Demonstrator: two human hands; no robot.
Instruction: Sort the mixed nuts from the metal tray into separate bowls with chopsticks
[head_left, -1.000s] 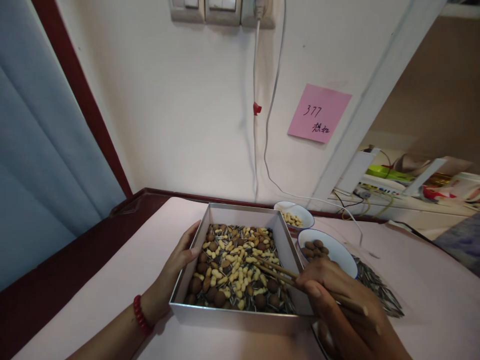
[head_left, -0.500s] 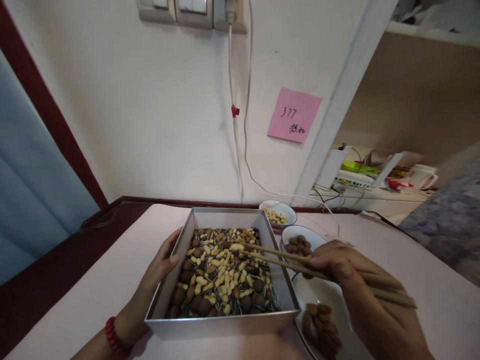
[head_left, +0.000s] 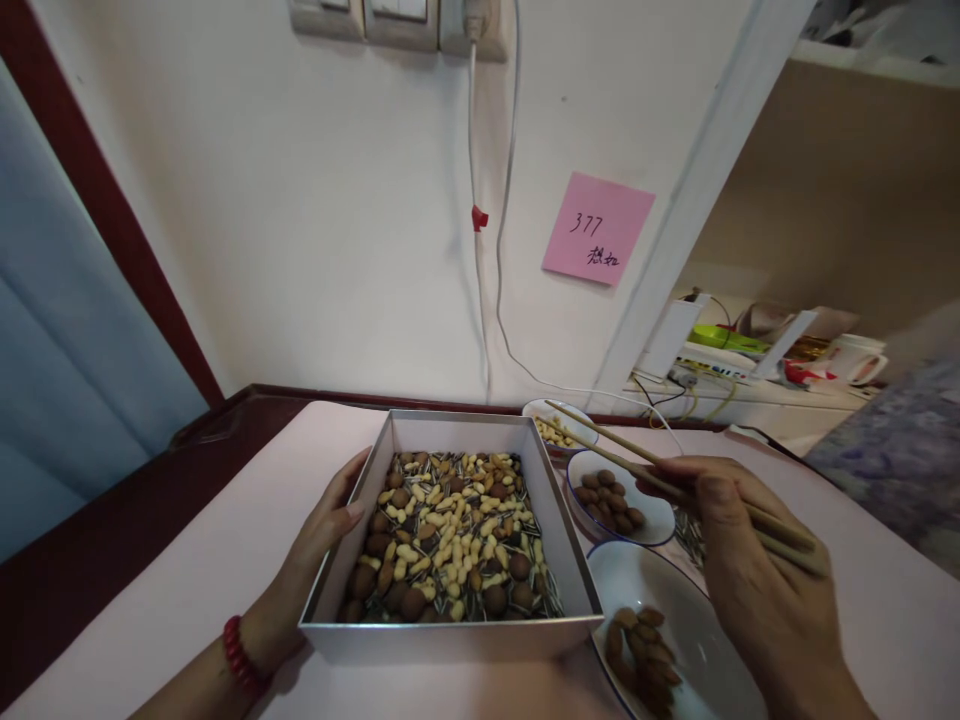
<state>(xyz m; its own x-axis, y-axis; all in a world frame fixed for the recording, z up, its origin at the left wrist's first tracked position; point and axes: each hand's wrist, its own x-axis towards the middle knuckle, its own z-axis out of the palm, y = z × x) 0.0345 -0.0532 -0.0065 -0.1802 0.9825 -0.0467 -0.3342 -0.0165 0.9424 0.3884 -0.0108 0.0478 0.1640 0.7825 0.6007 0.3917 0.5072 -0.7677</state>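
Observation:
A silver-rimmed box [head_left: 450, 645] holds a mix of peanuts, almonds, striped sunflower seeds and round brown nuts. My left hand [head_left: 330, 530] is at its left wall, fingers along the outside and thumb by the rim. In my right hand [head_left: 757, 560] is a pair of chopsticks [head_left: 626, 455], tips slightly apart over the bowl of peanuts [head_left: 577, 410] at the back. No nut can be made out between the tips. Nearer stand a bowl of round brown nuts [head_left: 656, 515] and a larger bowl of almonds [head_left: 705, 640], partly behind my right hand.
Striped sunflower seeds [head_left: 688, 535] show in part beside my right hand. A white cable [head_left: 555, 385] runs down the wall onto the table behind the bowls. A pink note [head_left: 598, 230] is on the wall. Shelves with a white mug [head_left: 851, 360] stand at the right.
My right hand has moved the chopsticks from over the box, where a peanut was at their tips, back and right to the peanut bowl. The tips have parted. My left hand stays at the box.

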